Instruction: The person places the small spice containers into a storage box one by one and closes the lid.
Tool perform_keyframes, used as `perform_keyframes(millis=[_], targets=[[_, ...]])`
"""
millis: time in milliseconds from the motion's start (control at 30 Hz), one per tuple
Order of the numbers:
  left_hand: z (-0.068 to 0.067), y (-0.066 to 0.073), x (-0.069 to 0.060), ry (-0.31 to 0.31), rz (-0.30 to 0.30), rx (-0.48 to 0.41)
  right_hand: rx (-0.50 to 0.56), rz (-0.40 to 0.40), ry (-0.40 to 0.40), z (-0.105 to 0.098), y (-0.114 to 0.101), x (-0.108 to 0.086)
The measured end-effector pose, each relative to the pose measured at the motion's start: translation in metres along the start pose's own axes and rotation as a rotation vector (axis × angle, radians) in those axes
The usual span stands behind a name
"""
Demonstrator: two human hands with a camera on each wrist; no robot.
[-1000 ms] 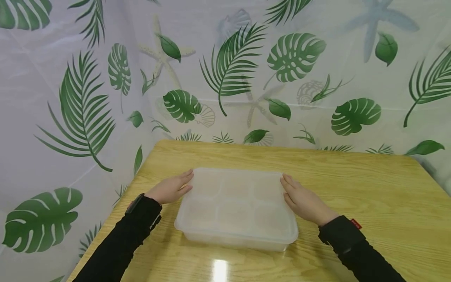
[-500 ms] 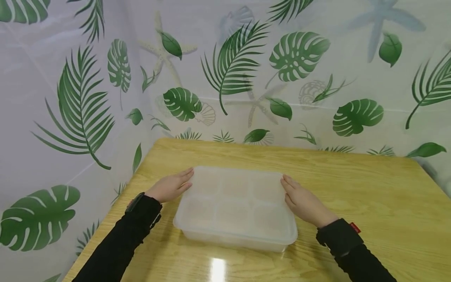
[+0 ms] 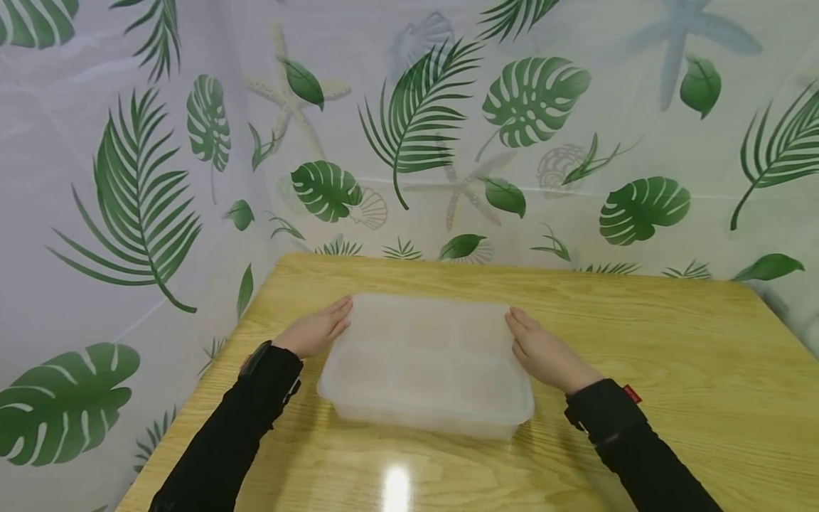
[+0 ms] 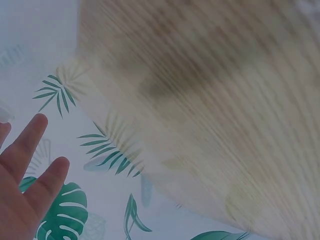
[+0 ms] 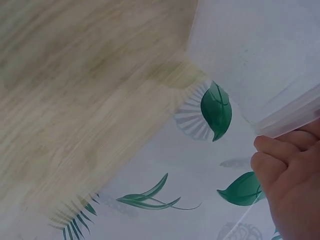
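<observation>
A translucent white plastic container [image 3: 425, 409] lies in the middle of the head view, its pale lid [image 3: 429, 355] on top. Six faint squares show through that lid, several in each row. My left hand [image 3: 313, 333] touches the container's left side near the far corner, fingers fairly straight. On the opposite side, my right hand [image 3: 544, 354] touches the right edge, fingers pointing forward. The left wrist view shows straight, spread fingers [image 4: 22, 150]. In the right wrist view, fingers [image 5: 272, 167] sit against the container's rim [image 5: 290, 117]; their tips are partly hidden.
The wooden table [image 3: 640, 341] extends around the container, mostly to the right. A white curtain [image 3: 448, 142] printed with green leaves, shells and starfish hangs behind the table and along its left side. A bright reflection shows on the near tabletop.
The container has shifted slightly away from me in the last half second, and both hands have moved along with it. Before that, hands and container stayed nearly still.
</observation>
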State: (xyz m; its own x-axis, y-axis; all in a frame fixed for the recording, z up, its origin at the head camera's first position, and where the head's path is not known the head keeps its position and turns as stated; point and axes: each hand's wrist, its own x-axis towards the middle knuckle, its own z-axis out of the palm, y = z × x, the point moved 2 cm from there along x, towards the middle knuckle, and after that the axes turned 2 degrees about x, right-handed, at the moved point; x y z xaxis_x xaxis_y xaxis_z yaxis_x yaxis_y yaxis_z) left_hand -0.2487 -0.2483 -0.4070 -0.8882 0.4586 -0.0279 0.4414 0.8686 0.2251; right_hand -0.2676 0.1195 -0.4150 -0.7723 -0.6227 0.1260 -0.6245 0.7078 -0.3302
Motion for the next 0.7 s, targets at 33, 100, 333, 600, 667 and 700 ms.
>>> perform_keyframes(millis=[33,100,333,600,667,700], targets=[[-0.001,-0.001,0.002,0.001,0.001,0.003,-0.004,0.003,-0.002,0.000,0.001,0.002],[-0.002,-0.003,0.007,0.001,-0.002,0.013,-0.006,0.007,-0.002,-0.002,0.003,0.006],[-0.002,-0.011,0.018,-0.018,-0.018,0.036,-0.027,0.018,-0.023,-0.003,0.009,0.018],[-0.011,-0.005,0.021,-0.057,-0.059,0.068,-0.009,0.041,-0.021,-0.005,0.012,0.021],[-0.015,-0.001,0.019,-0.058,-0.067,0.075,0.018,0.049,-0.004,-0.005,0.011,0.017],[-0.018,0.003,0.017,-0.042,-0.068,0.096,0.031,0.050,0.013,-0.005,0.010,0.014]])
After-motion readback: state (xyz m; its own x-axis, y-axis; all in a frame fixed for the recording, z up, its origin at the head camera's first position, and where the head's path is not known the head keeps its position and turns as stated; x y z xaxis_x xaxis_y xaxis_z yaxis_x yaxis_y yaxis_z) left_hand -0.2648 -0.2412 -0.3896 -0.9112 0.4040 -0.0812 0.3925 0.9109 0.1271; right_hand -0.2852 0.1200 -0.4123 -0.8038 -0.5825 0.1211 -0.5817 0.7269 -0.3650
